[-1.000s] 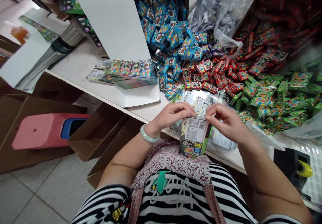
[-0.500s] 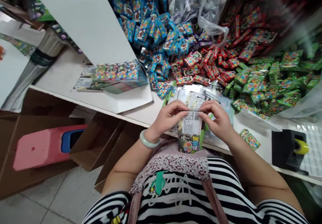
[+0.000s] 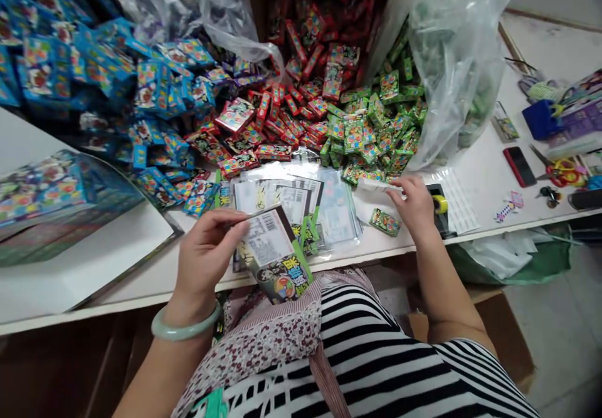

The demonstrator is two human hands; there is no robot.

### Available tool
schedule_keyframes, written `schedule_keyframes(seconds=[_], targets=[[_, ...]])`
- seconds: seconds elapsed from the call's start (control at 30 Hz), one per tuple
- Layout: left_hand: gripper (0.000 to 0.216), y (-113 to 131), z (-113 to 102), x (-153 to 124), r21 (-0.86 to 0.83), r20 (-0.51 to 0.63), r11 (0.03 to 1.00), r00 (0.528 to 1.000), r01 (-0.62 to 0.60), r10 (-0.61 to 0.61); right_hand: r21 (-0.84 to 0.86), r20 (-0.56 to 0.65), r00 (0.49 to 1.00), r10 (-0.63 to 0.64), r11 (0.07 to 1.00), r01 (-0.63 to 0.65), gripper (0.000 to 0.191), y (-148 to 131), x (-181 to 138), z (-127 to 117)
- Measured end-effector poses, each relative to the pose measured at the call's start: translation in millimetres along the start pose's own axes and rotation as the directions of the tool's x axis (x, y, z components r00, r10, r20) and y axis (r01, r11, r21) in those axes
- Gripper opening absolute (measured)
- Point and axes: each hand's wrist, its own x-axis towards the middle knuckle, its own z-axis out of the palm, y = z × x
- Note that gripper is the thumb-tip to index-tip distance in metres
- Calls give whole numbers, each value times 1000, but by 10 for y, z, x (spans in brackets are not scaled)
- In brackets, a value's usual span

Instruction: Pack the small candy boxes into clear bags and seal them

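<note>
My left hand (image 3: 209,252) pinches the top corner of a printed flat candy pouch (image 3: 277,258), dark with a green edge and a barcode panel. The pouch hangs tilted over the table's front edge. To the right, my right hand (image 3: 414,208) has its thumb and forefinger closed on the end of a white strip (image 3: 373,185). Below that strip lies a small green candy box (image 3: 384,222). More printed pouches (image 3: 294,202) and clear plastic sleeves (image 3: 336,211) lie fanned out between my hands.
Heaps of blue (image 3: 155,86), red (image 3: 277,117) and green candy packets (image 3: 371,126) cover the back of the table. A tape dispenser (image 3: 441,208) stands beside my right hand. Farther right are a phone (image 3: 520,166) and scissors (image 3: 555,168). An open display box (image 3: 103,242) stands left.
The view has swung right. My right hand has left the pouch and moved right to the white strip. My left hand alone now holds the pouch.
</note>
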Motion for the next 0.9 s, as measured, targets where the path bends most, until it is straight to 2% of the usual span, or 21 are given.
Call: schedule_keyframes(seconds=[0.2,0.33,0.4,0.47,0.53,0.57,0.6,0.67,0.7,0.73,0.8,0.87,0.9], targets=[[11,50,-25,-73,42,-52,995,995,88,-86,-58,79,994,71,996,-67,16,-2,187,153],[11,69,-27,-82,33,-50,996,995,85,-83,-76,116,972,204,978,-196,15,30,302,126],[12,76,-25,-70,33,-42,996,996,78,-77,-36,93,968,235,972,-232,15,77,339,78],[12,81,-22,-57,39,-27,997,997,70,-69,35,-25,978,207,978,-206,14,100,363,-2],[12,87,-8,-47,54,-8,997,998,64,-63,144,-167,976,140,983,-116,12,29,377,-106],[12,92,7,-43,63,2,996,998,59,-60,223,-200,974,105,973,-59,12,-64,381,-160],[12,100,28,-40,69,14,996,999,51,-52,318,-189,980,66,948,-3,12,-200,384,-211],[11,122,83,-36,75,41,997,999,24,-27,538,-10,998,-65,841,60,12,-590,392,-286],[10,135,113,-35,72,55,997,998,1,-5,624,121,977,-178,779,65,12,-827,399,-306],[9,149,141,-34,67,67,998,998,-22,18,683,245,915,-322,727,72,13,-1076,409,-312],[7,179,183,-33,63,78,997,996,-54,49,745,394,735,-552,660,97,15,-1561,444,-276],[7,216,200,-35,64,91,996,994,-66,60,766,465,561,-685,629,134,15,-1960,499,-174],[8,235,199,-39,57,99,996,993,-70,64,765,487,493,-721,625,158,15,-2113,532,-105]])
